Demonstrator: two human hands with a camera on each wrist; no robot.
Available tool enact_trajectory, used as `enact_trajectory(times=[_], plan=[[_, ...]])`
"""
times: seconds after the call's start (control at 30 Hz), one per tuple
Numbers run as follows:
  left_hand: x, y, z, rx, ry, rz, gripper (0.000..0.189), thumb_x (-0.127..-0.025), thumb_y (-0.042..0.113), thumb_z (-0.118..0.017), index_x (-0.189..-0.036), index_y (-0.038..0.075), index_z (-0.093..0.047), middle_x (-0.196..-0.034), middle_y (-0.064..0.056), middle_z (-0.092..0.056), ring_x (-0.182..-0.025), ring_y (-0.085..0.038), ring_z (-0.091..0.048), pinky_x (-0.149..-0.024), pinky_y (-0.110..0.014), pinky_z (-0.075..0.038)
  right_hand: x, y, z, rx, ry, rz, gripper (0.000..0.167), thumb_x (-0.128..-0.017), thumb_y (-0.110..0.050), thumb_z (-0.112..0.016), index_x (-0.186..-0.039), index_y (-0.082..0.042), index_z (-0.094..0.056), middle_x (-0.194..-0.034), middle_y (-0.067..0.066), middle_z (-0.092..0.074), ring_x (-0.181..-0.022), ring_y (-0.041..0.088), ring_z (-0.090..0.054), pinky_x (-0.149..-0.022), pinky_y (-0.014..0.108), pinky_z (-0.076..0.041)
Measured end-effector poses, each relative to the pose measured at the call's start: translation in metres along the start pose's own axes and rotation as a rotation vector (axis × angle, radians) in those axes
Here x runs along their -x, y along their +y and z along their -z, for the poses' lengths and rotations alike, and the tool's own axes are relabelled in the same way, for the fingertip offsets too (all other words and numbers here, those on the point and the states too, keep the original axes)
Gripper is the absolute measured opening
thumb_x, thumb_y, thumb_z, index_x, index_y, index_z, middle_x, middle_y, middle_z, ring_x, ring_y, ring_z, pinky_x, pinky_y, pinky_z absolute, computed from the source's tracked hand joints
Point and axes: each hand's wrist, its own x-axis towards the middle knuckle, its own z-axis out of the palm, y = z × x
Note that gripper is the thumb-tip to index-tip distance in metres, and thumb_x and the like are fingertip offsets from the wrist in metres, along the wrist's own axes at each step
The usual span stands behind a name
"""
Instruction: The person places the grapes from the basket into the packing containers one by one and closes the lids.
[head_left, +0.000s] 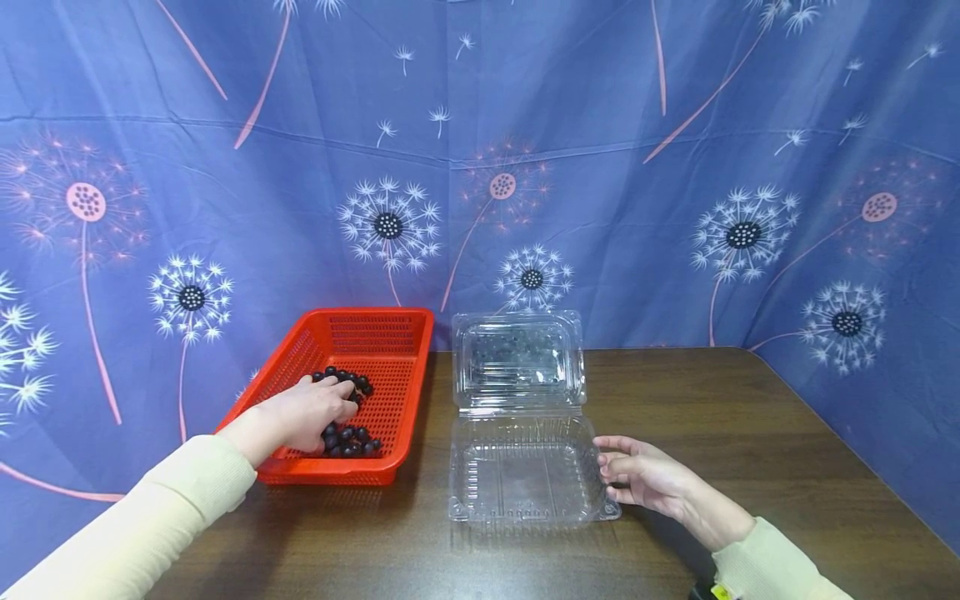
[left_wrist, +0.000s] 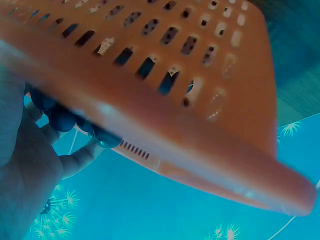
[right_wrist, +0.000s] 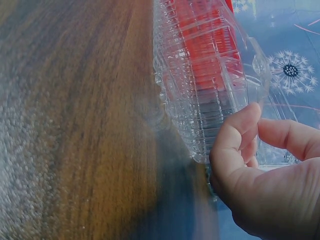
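Observation:
A red plastic basket (head_left: 416, 392) stands on the left with bunches of dark grapes (head_left: 351, 442) in it. My left hand (head_left: 315, 410) reaches over its near left side, fingers curled round one bunch. In the left wrist view, dark grapes (left_wrist: 62, 119) show between the fingers under the basket rim (left_wrist: 165, 117). A clear plastic clamshell container (head_left: 525, 479) stands to the right of the basket, its lid (head_left: 517, 358) raised at the back. My right hand (head_left: 652, 479) pinches the right rim of the container's base. In the right wrist view, thumb and finger meet at that rim (right_wrist: 259, 75).
Both containers stand on a brown wooden table (head_left: 675, 400). A blue cloth (head_left: 622, 233) with a dandelion print hangs behind and along the sides. The basket's right wall is close to the clamshell's left side.

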Motion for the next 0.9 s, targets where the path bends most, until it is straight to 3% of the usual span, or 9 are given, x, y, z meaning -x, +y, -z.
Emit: enact_trajectory(times=[0.3, 0.5, 0.9], plan=[[-0.002, 0.003, 0.014, -0.044, 0.03, -0.01, 0.039, -0.054, 0.018, -0.084, -0.084, 0.023, -0.06, -0.111, -0.009, -0.055, -0.092, -0.025, -0.049, -0.061, -0.042, -0.038, -0.001, 0.0, -0.002, 0.0, 0.009, 0.008, 0.053, -0.083, 0.003, -0.053, -0.13, 0.001, -0.029, -0.092, -0.003, -0.053, -0.077, 0.006, -0.055, -0.071, 0.023, -0.049], [-0.005, 0.005, 0.023, -0.041, 0.038, -0.006, 0.04, -0.054, 0.017, -0.084, -0.087, 0.022, -0.062, -0.112, -0.01, -0.056, -0.088, -0.023, -0.048, -0.059, -0.039, -0.035, -0.002, 0.001, -0.003, -0.011, 0.001, 0.008, 0.051, -0.083, 0.003, -0.052, -0.129, -0.001, -0.03, -0.091, -0.004, -0.053, -0.077, 0.006, -0.055, -0.071, 0.023, -0.049], [-0.008, 0.005, 0.043, -0.094, 0.085, 0.004, 0.045, -0.055, 0.02, -0.084, -0.096, 0.02, -0.065, -0.11, -0.009, -0.055, -0.087, -0.025, -0.049, -0.061, -0.045, -0.04, -0.002, 0.001, -0.003, -0.019, -0.008, 0.022, 0.051, -0.084, 0.002, -0.052, -0.129, -0.002, -0.029, -0.093, -0.003, -0.05, -0.076, 0.005, -0.053, -0.07, 0.023, -0.049]])
